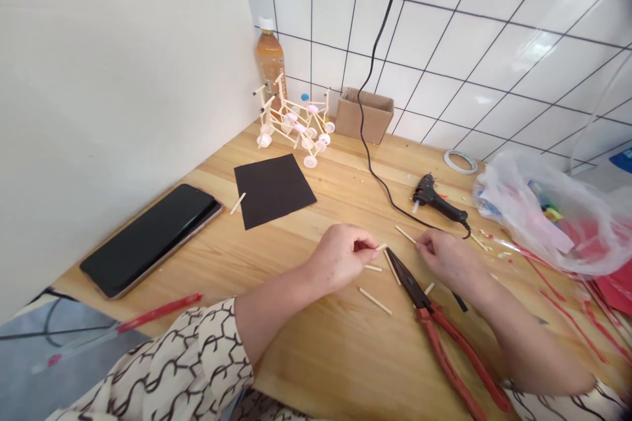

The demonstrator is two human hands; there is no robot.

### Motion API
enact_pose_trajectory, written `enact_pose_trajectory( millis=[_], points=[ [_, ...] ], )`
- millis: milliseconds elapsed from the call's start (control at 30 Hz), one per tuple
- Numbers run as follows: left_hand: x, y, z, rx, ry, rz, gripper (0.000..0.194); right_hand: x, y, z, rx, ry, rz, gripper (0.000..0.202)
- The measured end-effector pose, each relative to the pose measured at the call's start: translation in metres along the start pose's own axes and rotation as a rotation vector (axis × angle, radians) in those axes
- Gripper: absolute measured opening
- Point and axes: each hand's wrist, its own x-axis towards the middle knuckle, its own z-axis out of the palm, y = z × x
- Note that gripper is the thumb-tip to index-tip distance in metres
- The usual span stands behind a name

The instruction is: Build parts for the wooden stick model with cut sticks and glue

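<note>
wooden and pale, a short stick [382, 247] pokes from the tips of the left hand [340, 256], whose thumb and forefinger pinch it. just across from it, the right hand [450, 256] has its fingers closed on the end of a second stick [405, 235]. red-handled pliers [419, 299] lie between the hands, and a loose stick [375, 301] rests nearer the body than the left fingertips. beyond the right hand sits a glue gun [439, 200]; under its wrist pokes a dark strip [460, 302], perhaps paper, partly hidden.
</note>
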Motion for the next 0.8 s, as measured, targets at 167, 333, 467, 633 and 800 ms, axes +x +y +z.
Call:
enact_pose_trajectory(
  millis=[167, 333, 467, 633, 800],
  points=[
    [-0.001, 0.005, 0.0, -0.28, -0.053, -0.149, 0.005, -0.016, -0.008, -0.006, 0.44, -0.04, -0.058, 0.017],
    [-0.002, 0.007, 0.001, -0.47, -0.132, -0.207, 0.007, -0.036, -0.033, -0.01, 1.127, -0.418, -0.054, 0.026],
    [-0.003, 0.009, 0.003, -0.6, -0.177, -0.27, 0.015, -0.04, -0.045, -0.008, 1.134, -0.419, -0.062, 0.03],
    [-0.003, 0.009, 0.003, -0.661, -0.196, -0.263, 0.02, -0.039, -0.048, -0.006, 1.144, -0.37, -0.043, 0.033],
    [-0.004, 0.006, 0.004, -0.573, -0.168, -0.237, 0.021, -0.039, -0.048, -0.004, 1.188, -0.386, -0.004, 0.034]
  ],
)
